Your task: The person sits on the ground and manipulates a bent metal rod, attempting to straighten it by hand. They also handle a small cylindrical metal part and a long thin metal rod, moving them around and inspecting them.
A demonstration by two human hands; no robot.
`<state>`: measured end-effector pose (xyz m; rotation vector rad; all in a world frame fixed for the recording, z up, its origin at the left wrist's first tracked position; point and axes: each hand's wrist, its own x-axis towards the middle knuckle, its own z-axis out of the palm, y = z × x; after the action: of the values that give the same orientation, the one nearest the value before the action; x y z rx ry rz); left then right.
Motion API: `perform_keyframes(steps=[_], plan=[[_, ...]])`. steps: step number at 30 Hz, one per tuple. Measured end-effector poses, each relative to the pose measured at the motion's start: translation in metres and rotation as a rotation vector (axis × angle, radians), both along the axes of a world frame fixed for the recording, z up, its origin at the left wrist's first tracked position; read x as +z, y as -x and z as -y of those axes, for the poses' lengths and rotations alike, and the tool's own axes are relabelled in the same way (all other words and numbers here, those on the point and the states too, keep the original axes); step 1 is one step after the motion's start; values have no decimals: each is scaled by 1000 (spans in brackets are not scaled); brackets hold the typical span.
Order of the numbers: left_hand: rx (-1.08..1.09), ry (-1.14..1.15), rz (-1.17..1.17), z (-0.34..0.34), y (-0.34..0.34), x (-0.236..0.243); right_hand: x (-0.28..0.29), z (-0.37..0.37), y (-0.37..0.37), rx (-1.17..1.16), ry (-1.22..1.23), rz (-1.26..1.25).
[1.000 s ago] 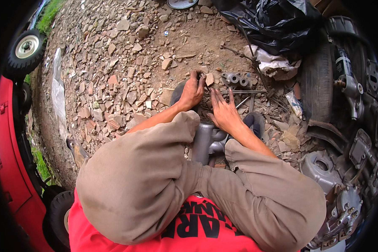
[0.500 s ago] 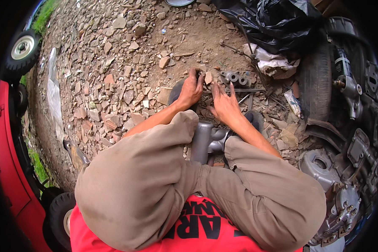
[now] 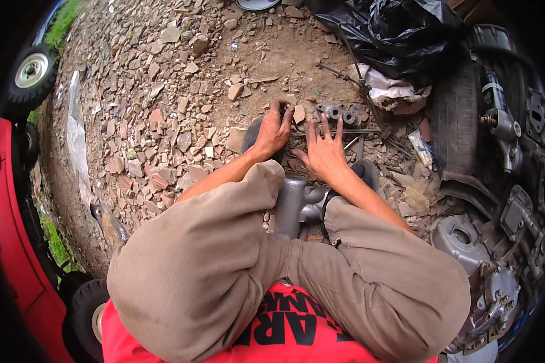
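Note:
My left hand [image 3: 274, 132] is just above the rubble with its fingers curled together. Whatever they may hold is dark and too small to make out. My right hand [image 3: 327, 150] is open beside it, palm down and fingers spread, over some thin metal rods [image 3: 363, 131]. Just beyond its fingertips lies a grey metal part with round holes [image 3: 339, 113]. Between my legs stands a grey metal casting, a thick cylinder with side branches [image 3: 292, 206]. Broken stones [image 3: 300, 114] lie between the two hands.
On the right are a tyre [image 3: 455, 115], a shock absorber [image 3: 495, 103], a crumpled tube [image 3: 422, 149] and engine castings [image 3: 457, 242]. A black plastic bag [image 3: 387, 36] lies over a whitish sack [image 3: 399, 91]. Left, a red vehicle [image 3: 18, 224] stands beyond broken-tile rubble [image 3: 163, 109].
My right hand's fingers have straightened and spread wider, and the hand has shifted slightly. My left hand has barely moved and keeps its curled grip.

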<state>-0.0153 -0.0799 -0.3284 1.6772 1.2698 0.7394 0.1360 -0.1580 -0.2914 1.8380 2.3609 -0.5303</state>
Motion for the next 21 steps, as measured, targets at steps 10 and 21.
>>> perform_keyframes(steps=[10, 21], plan=[[7, -23, 5, 2, 1, 1, 3, -5, 5, 14, 7, -99], [19, 15, -5, 2, 0, 5, -5, -14, -8, 82, -41, -143]])
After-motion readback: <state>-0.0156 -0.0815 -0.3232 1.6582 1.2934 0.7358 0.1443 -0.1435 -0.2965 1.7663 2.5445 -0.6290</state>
